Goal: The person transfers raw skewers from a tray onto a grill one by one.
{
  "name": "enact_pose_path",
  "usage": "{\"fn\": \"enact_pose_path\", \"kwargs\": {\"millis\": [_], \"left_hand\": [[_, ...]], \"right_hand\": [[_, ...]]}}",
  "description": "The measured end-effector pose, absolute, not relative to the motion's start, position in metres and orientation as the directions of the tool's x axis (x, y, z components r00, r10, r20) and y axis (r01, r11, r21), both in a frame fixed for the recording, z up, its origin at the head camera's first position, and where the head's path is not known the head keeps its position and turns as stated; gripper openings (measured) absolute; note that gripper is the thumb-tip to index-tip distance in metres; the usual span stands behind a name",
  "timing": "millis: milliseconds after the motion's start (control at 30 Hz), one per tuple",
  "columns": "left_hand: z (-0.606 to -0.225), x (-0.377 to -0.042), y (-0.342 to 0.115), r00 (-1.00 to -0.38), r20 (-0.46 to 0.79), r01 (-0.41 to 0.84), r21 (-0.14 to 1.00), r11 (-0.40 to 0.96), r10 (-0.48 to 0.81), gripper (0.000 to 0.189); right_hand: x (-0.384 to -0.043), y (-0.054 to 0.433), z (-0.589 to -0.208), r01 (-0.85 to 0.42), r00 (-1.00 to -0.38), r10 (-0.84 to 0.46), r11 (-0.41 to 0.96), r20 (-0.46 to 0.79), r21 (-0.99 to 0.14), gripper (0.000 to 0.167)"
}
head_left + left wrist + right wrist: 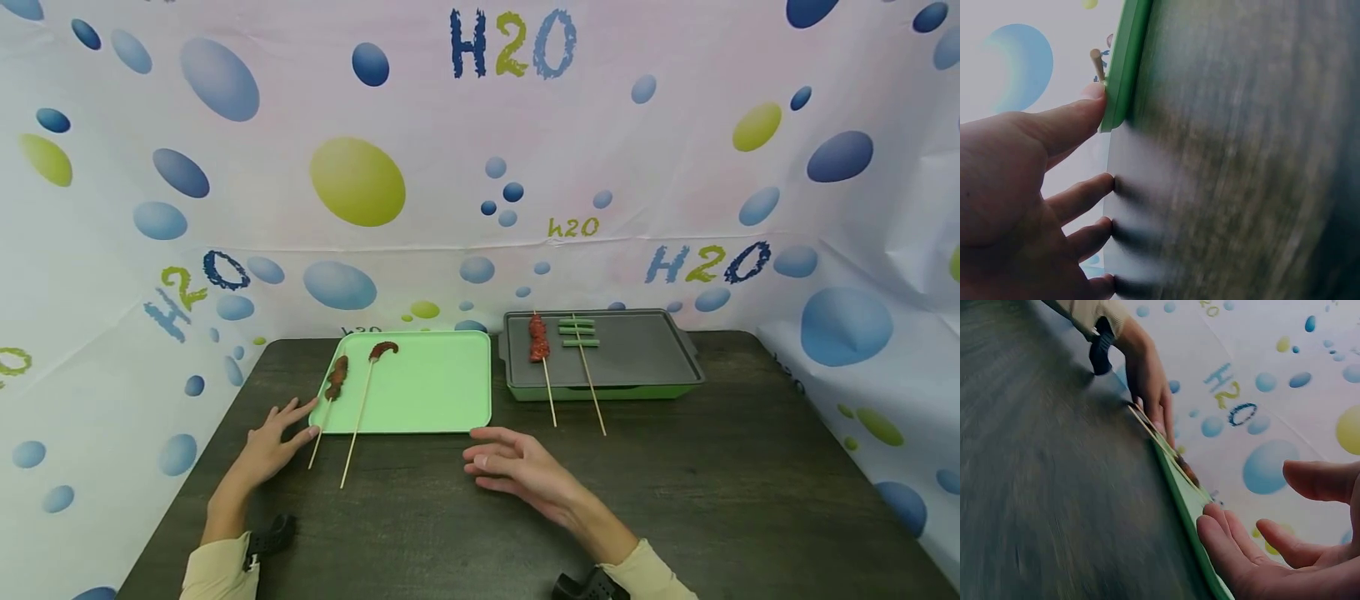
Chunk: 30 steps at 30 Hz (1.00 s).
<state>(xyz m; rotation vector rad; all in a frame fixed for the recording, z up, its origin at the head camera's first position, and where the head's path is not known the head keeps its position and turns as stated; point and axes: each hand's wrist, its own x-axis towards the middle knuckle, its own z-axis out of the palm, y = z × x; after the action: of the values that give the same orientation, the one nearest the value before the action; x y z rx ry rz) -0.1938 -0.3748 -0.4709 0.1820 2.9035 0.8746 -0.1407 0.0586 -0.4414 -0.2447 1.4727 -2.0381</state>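
A light green tray lies on the dark table, bearing two skewers whose sticks overhang its front edge. One skewer has brown meat pieces; the other carries a curled dark red piece like a tentacle. At the tray's front left corner is my left hand, its fingers spread. In the left wrist view the thumb touches the tray's rim, near a stick end, while other fingertips meet the tabletop. My right hand, holding nothing, hovers by the tray's front right corner with loosely bent fingers.
Right of the tray stands a grey grill plate with a green base. On it lie a red meat skewer and a skewer of green vegetable pieces, sticks pointing forward. A patterned cloth hangs behind the table.
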Motion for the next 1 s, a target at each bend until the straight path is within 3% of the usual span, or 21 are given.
{"fn": "enact_pose_path", "kwargs": {"millis": [1000], "left_hand": [[-0.475,-0.193,-0.376,-0.987,-0.001,0.133,0.571,0.81,0.162,0.061]], "right_hand": [[-0.162,-0.058,-0.465,0.545,-0.75,-0.584,-0.279,-0.311,-0.791,0.059]]}}
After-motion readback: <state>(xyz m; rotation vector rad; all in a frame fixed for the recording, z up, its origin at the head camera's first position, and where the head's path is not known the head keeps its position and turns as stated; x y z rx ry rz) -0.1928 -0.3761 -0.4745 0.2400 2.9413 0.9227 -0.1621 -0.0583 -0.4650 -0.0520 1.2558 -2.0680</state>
